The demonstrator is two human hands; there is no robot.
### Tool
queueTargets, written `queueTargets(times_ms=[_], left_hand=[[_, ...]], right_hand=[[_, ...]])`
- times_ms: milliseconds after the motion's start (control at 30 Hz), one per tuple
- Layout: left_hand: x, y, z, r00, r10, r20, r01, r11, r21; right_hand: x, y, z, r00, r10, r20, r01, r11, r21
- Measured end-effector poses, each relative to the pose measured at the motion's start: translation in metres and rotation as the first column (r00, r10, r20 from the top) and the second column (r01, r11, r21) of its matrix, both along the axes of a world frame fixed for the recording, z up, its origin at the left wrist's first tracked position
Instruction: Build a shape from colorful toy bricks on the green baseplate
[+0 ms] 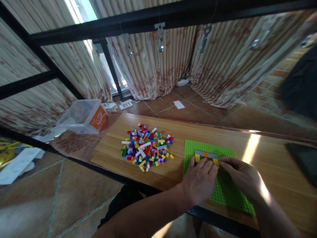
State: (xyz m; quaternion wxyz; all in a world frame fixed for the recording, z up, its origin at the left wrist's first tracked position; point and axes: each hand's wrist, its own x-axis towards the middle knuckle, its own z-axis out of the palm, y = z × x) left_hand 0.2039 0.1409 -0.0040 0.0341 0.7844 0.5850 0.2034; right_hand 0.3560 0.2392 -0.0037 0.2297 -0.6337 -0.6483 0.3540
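A small build of toy bricks (pixel 201 153), grey, orange and yellow along its visible side, stands on a green studded baseplate (pixel 195 145). My left hand (pixel 201 180) lies over its near side, fingers curled down and gripping it, so much of the build is hidden. At the right end, the thumb and fingertips of my right hand (pixel 244 175) are pinched against a yellow brick (pixel 216 162). Left of the baseplate is a heap of loose bricks (pixel 147 148) in many colours.
The wooden table (pixel 170 175) carries the bricks and baseplate. A clear plastic box (pixel 79 115) with an orange label stands beyond its left end. A dark flat object (pixel 303 162) lies at the right. Black frame bars (pixel 148 21) and curtains (pixel 153 69) are behind.
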Motion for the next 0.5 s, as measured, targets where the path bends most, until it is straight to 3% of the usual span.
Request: queueTargets(times_ms=[367,433,500], left_hand=[[-0.002,-0.003,0.002,1.000,-0.020,0.012,0.019,0.999,0.046],[-0.003,-0.003,0.003,1.000,-0.023,0.009,0.023,0.998,0.050],[-0.004,-0.004,0.003,1.000,-0.026,0.008,0.025,0.998,0.051]], right_hand=[[-0.003,0.008,0.006,0.962,-0.026,0.271,0.048,0.996,-0.073],[-0.001,0.010,0.002,0.958,-0.002,0.287,0.019,0.998,-0.057],[0.002,0.012,-0.003,0.952,0.022,0.306,-0.038,0.998,0.045]])
